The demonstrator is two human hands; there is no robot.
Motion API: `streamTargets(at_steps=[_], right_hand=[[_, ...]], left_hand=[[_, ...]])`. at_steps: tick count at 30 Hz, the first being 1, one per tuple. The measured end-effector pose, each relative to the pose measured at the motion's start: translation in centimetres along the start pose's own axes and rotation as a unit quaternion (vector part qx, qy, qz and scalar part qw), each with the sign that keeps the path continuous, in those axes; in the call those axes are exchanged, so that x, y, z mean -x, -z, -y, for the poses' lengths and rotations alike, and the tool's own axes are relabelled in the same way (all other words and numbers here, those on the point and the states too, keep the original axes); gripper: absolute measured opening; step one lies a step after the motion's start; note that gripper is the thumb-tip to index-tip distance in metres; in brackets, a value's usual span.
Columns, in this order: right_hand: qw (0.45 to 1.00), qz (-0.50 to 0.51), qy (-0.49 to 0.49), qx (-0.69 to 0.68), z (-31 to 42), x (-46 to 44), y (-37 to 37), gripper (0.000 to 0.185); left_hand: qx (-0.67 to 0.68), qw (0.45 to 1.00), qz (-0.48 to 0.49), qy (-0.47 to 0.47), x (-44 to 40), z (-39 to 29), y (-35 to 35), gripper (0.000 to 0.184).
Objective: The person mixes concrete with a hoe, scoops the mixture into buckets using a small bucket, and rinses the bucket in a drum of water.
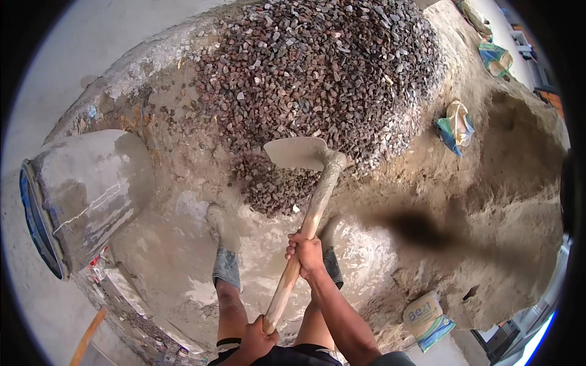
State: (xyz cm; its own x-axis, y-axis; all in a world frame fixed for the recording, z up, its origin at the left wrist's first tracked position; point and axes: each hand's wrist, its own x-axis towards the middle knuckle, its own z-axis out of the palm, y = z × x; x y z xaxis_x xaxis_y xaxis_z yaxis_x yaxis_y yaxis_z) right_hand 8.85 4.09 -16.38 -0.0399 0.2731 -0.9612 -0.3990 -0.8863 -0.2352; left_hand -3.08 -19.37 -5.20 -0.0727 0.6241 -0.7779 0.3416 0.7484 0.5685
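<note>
A hoe with a mud-coated metal blade and a pale wooden handle slants up in front of me. My right hand is wrapped round the middle of the handle, fingers closed. Lower down, near the handle's end, my left hand grips it too. The blade hangs over or rests on the lower part of a gravel heap; I cannot tell whether it touches the stones. A small spill of gravel lies just below the blade.
A cement-smeared drum lies tipped at left. My muddy boots stand on wet grey ground. Sand rises at right, with a torn bag and a printed cement bag. A dark blur hides ground right of centre. A wooden stick is lower left.
</note>
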Motion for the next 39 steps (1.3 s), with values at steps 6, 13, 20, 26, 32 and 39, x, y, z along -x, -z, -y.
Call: streamTargets(at_steps=[6,13,20,26,32,39], right_hand=[[0.918,0.003,0.392,0.066,19.2,-0.2,-8.1,0.009],[0.883,-0.126,0.34,0.298,28.5,-13.6,-16.6,0.015],[0.951,-0.043,0.174,0.253,15.1,-15.4,-9.6,0.014],[0.968,-0.029,0.103,0.229,4.9,-10.0,-3.9,0.015],[0.981,-0.019,0.141,0.135,5.6,-2.8,-0.9,0.016],[0.85,-0.118,0.471,0.205,24.3,-9.1,-10.8,0.013]], left_hand=[[0.061,0.986,-0.017,-0.153,-19.7,-10.6,2.8,0.03],[0.223,0.973,0.017,-0.055,-30.8,-14.8,3.3,0.025],[0.299,0.954,0.019,0.023,-21.1,-5.3,-2.5,0.025],[0.226,0.967,0.022,0.117,-10.5,-0.5,-5.4,0.017],[0.177,0.983,0.03,0.038,-6.6,-2.5,-5.2,0.024],[0.143,0.975,-0.011,-0.171,-31.4,-11.2,1.1,0.031]])
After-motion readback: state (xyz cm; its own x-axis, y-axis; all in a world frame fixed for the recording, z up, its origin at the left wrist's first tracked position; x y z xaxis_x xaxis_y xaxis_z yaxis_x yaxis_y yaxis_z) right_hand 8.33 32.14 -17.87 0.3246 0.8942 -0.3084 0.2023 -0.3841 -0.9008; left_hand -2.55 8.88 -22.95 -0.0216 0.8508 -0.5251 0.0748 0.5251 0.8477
